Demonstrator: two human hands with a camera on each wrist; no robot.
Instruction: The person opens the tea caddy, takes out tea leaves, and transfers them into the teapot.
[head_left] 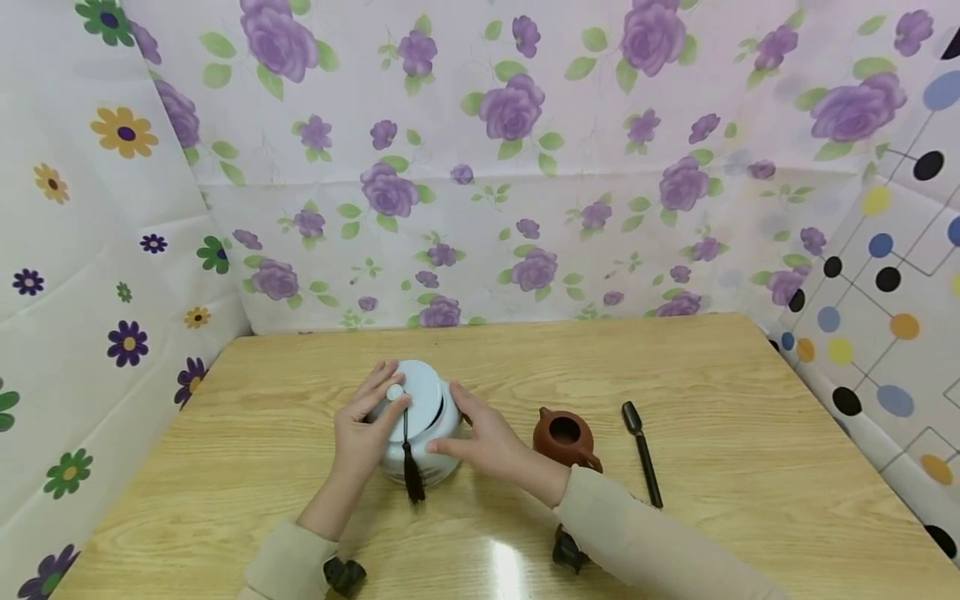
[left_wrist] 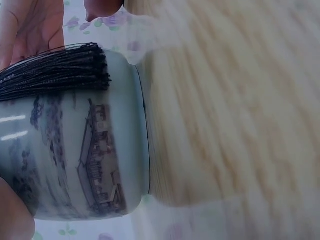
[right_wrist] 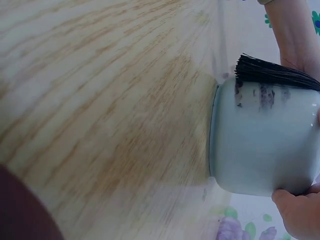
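Observation:
A pale blue lidded jar [head_left: 420, 462] stands on the table left of centre, a painted building scene [left_wrist: 102, 155] on its side. Its round lid [head_left: 420, 385] sits slightly tilted, with a dark gap along the right edge. From the white knob [head_left: 395, 392] a black tassel [head_left: 412, 475] hangs down the front. My left hand [head_left: 367, 421] holds the lid, thumb and fingers around the knob. With the right hand [head_left: 487, 433] I grip the jar's right side, thumb in front; its fingers [right_wrist: 300, 212] also show against the jar in the right wrist view.
Right of the jar stands a small brown teapot [head_left: 551, 433] without a lid, partly behind my right forearm. A dark, slim scoop [head_left: 643, 454] lies farther right. Floral cloth [head_left: 480, 208] hangs along the table's back edge, with patterned cloths at both sides.

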